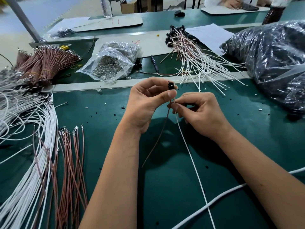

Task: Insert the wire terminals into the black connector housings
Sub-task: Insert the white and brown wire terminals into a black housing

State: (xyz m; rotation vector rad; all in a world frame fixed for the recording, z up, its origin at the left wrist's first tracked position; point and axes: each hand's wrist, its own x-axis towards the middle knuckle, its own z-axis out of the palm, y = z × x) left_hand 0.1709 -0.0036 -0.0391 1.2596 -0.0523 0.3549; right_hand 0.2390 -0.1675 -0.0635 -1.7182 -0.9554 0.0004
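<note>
My left hand [145,103] pinches a small black connector housing [171,85] between thumb and fingers, held upright above the green mat. A brown wire [160,133] hangs from the housing's underside. My right hand [196,111] pinches a white wire [189,151] just below the housing, its upper end at the housing's bottom opening; whether the terminal is inside is hidden by my fingers. The white wire trails down toward the near edge.
Loose white wires [24,171] and brown wires [71,162] with terminals lie at the left. Bundled brown wires [49,63], a clear bag of metal parts [112,61], finished assemblies [194,52] and a big bag of black housings [272,60] sit behind. A thick white cable [222,195] crosses near right.
</note>
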